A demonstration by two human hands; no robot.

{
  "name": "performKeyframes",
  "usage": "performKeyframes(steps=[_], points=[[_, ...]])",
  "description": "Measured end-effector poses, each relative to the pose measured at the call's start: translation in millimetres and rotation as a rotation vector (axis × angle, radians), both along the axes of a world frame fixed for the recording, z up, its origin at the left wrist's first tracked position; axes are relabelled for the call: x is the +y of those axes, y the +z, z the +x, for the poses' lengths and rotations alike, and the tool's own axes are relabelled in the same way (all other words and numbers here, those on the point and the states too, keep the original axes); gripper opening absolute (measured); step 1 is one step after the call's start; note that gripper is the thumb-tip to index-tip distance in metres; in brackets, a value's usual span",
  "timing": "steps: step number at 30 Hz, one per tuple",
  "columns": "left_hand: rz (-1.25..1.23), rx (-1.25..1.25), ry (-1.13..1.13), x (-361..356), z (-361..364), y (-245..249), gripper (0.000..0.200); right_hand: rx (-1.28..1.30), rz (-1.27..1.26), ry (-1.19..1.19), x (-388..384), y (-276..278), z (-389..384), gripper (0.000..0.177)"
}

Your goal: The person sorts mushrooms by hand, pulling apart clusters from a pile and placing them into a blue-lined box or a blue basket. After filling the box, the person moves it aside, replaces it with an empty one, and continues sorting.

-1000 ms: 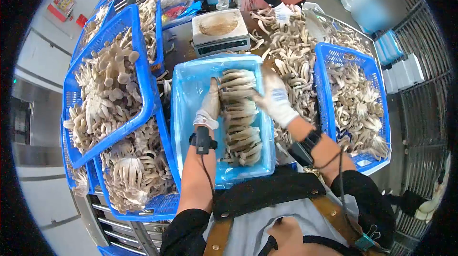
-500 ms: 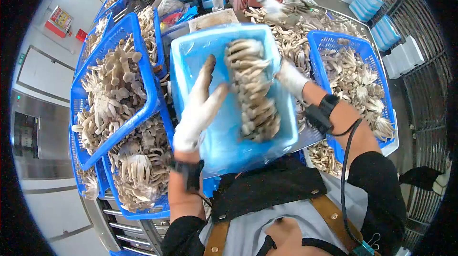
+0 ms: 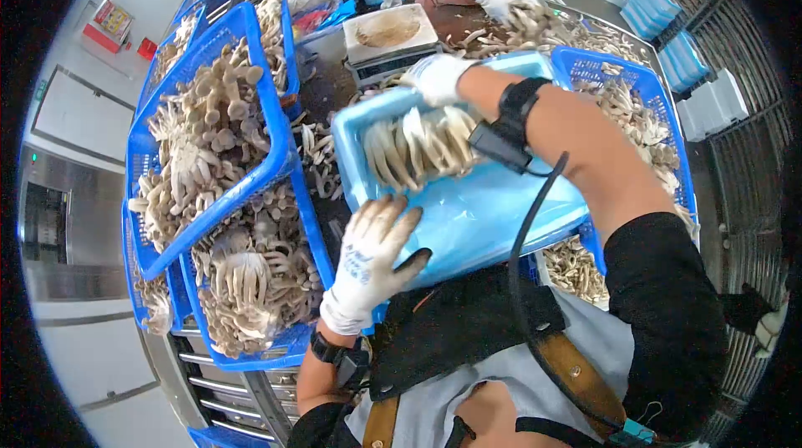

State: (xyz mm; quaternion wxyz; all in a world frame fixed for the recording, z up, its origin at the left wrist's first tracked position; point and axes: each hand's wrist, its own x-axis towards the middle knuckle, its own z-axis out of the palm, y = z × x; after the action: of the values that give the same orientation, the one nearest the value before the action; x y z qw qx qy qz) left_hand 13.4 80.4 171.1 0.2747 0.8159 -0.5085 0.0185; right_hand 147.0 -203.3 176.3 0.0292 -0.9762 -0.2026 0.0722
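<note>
1. Head view, hands and tray: one light blue tray (image 3: 501,206) is held tilted in front of the person's chest. The left hand (image 3: 372,260), gloved, lies flat against the tray's near left corner with its fingers spread apart. The right hand (image 3: 436,76), also gloved, reaches across the tray and curls over its far rim.
2. Inside the tray, one row of mushrooms (image 3: 418,147) lies in its far half, just below the right hand and well apart from the left hand.
3. Left of the tray are two stacked baskets, the upper basket (image 3: 267,97) and the lower basket (image 3: 284,354), both full of mushrooms. More baskets stand farther back; I cannot tell how many.
4. Right of the tray is one right basket (image 3: 585,68). Beyond the tray are one scale (image 3: 388,35) and one co-worker's hand (image 3: 499,4).
</note>
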Motion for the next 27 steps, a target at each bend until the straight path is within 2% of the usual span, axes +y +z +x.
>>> performKeyframes(steps=[2, 4, 6, 7, 9, 12, 14, 16, 17, 19, 20, 21, 23, 24, 27], points=[[0.074, -0.007, 0.014, 3.3, -8.8, -25.1, 0.064, -0.043, -0.063, 0.091, 30.3, -45.6, 15.3, 0.025], [0.176, 0.000, 0.029, 12.1, -17.0, -48.5, 0.062, -0.012, -0.093, 0.095, 68.9, -53.9, 8.3, 0.019], [0.184, 0.025, 0.094, 20.3, -18.9, -64.5, 0.060, -0.109, -0.039, 0.151, 94.5, -86.1, 11.2, 0.018], [0.178, 0.044, 0.156, 24.4, -18.2, -74.8, 0.060, -0.066, -0.085, 0.167, 107.9, -97.8, 14.2, 0.020], [0.164, 0.095, 0.277, 29.1, -11.0, -86.9, 0.061, -0.001, -0.102, 0.112, 121.4, -82.8, 7.8, 0.019], [0.201, -0.041, 0.318, 13.8, 11.7, -90.5, 0.058, -0.013, -0.072, 0.098, 118.4, -88.6, 1.0, 0.017], [0.280, -0.270, 0.254, -0.4, 30.5, -106.2, 0.056, -0.032, -0.092, 0.071, 111.5, -92.1, -11.3, 0.016], [0.385, -0.201, 0.243, -10.6, 48.5, -128.8, 0.056, -0.117, 0.087, -0.058, 112.0, -93.3, -22.2, 0.019], [0.437, -0.037, 0.226, -19.5, 53.9, -117.9, 0.050, -0.212, 0.162, -0.066, 107.8, -90.9, -32.5, 0.015], [0.464, -0.253, 0.271, -16.5, 69.0, -147.7, 0.045, -0.356, 0.317, -0.076, 96.7, -98.1, -48.6, 0.020], [0.503, -0.056, 0.282, -25.4, 72.9, -132.7, 0.044, -0.431, 0.420, -0.085, 86.6, -87.8, -67.8, 0.024], [0.365, -0.006, 0.259, -19.5, 81.4, -148.0, 0.040, -0.456, 0.487, -0.095, 73.0, -79.0, -86.6, 0.027], [0.434, -0.024, 0.330, -22.9, 90.6, -153.5, 0.042, -0.606, 0.640, -0.089, 44.0, -83.1, -123.8, 0.030], [0.460, 0.035, 0.330, -33.6, 85.1, -130.9, 0.045, -0.544, 0.661, -0.135, 24.8, -73.9, -155.6, 0.035], [0.593, 0.165, 0.329, -39.2, 98.0, -128.6, 0.054, -0.515, 0.800, -0.241, -32.0, -76.5, -225.7, 0.037]])
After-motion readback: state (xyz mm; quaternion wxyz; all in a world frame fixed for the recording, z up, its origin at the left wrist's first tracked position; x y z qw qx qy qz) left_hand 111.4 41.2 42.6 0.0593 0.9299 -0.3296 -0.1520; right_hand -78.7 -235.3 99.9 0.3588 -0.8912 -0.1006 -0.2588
